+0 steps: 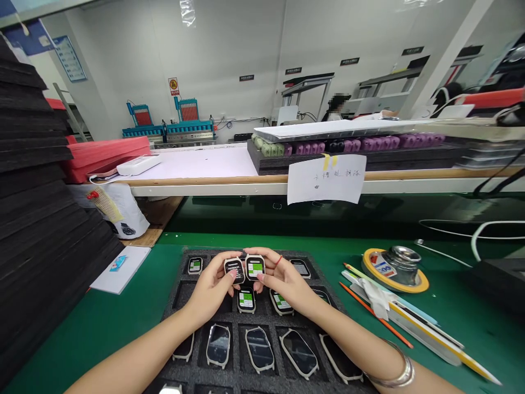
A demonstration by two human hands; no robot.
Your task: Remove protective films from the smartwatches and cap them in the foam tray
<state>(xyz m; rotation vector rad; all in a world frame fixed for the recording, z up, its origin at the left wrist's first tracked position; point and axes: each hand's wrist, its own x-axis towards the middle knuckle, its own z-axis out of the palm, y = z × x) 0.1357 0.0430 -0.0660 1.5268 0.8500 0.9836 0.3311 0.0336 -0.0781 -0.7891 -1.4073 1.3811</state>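
Observation:
My left hand (pixel 213 282) grips a smartwatch case (pixel 234 272) with a dark screen showing lines of text, its thumb on the glass. My right hand (pixel 283 279) holds another smartwatch case (pixel 255 268), whose screen is lit with green and white blocks. The two cases are side by side above a black foam tray (pixel 194 323). Several more strapless watches sit in the tray's compartments. One lit watch (pixel 246 300) lies just below my hands; a dark-screened watch (pixel 260 348) rests in the row nearer me.
Tall stacks of black foam trays (pixel 36 219) rise at the left. On the green bench (pixel 320 232) at right lie a tape roll (pixel 381 269), a metal-capped glass bottle (pixel 404 262), an orange stick (pixel 385 323) and tools. A shelf with a paper note (pixel 327 179) spans the back.

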